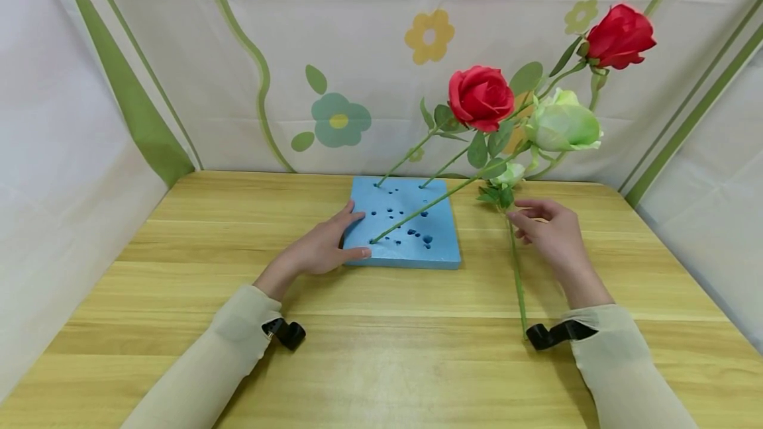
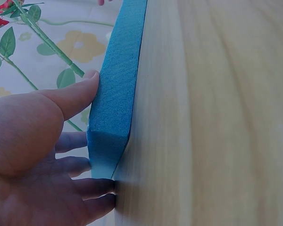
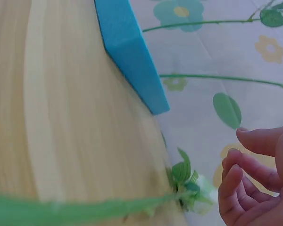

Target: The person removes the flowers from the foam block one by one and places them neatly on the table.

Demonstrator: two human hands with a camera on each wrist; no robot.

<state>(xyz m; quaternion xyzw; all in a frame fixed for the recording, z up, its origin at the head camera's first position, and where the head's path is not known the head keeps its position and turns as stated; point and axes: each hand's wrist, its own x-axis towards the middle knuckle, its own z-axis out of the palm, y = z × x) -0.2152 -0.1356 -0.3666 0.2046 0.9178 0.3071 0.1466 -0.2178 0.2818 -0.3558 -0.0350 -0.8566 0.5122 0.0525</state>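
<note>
A blue foam block with many holes lies on the table. Two red roses and a pale green rose stand slanted to the right, their stems in its holes. At the block's left front corner, my left hand rests spread, thumb and index finger on the top edge; the other fingers touch its side in the left wrist view. Another pale green-white rose lies on the table, its stem toward me. My right hand hovers beside that stem, fingers loosely bent around nothing.
The wooden table ends at a white cloth backdrop printed with flowers. Cloth also hangs on the left and right. Each wrist bears a small black camera. The upright roses lean over the table's back right part.
</note>
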